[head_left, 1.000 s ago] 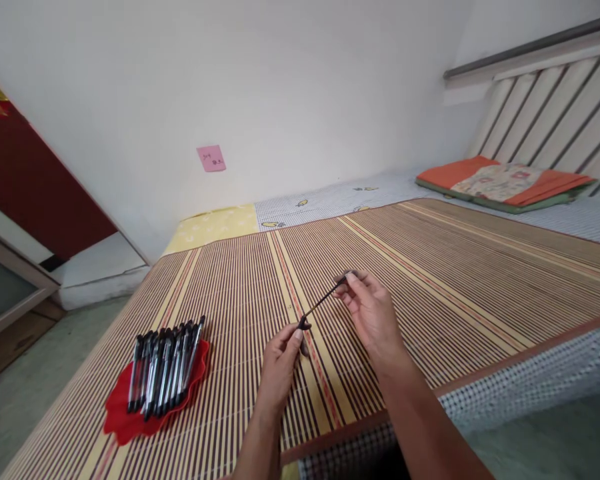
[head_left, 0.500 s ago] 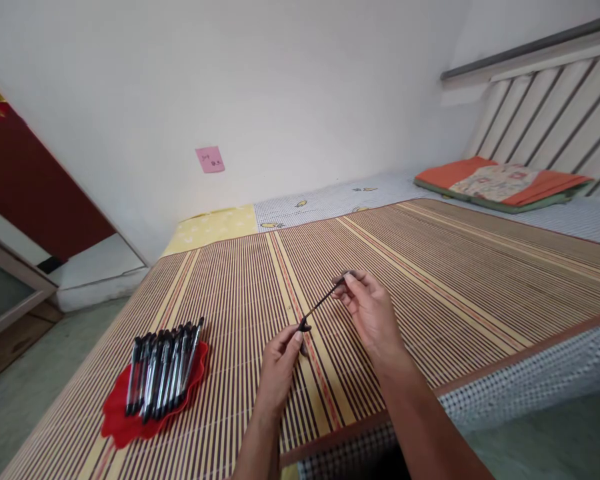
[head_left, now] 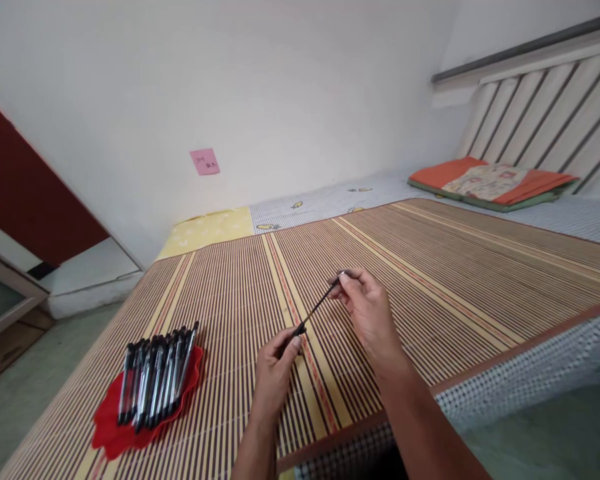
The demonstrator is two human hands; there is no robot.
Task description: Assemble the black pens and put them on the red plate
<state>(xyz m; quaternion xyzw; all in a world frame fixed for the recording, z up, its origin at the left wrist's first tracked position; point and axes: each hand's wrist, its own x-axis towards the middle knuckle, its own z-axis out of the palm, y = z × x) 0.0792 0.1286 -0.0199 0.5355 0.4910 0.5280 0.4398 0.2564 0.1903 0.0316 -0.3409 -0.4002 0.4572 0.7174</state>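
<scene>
A thin black cord-like band (head_left: 321, 303) runs taut between my two hands, slanting up to the right above the striped mat (head_left: 230, 320). My left hand (head_left: 275, 360) pinches its lower end, where a thicker dark piece pokes out past the thumb. At the upper end my right hand (head_left: 367, 303) grips it between thumb and fingers. What exactly the band is, I cannot make out. To the left of my hands, several clear pens with black caps (head_left: 155, 377) lie side by side on a red scalloped cloth (head_left: 109, 427).
The mat covers a bed against a white wall with a pink note (head_left: 205, 162). A folded orange and green cloth (head_left: 495, 181) lies at the far right, by a white slatted headboard (head_left: 545, 113). The bed's front edge (head_left: 455, 383) is close to my right forearm.
The view has shifted slightly. The dark loop that stuck out at my left hand now looks smaller and straighter. Both hands still hold the band taut.
</scene>
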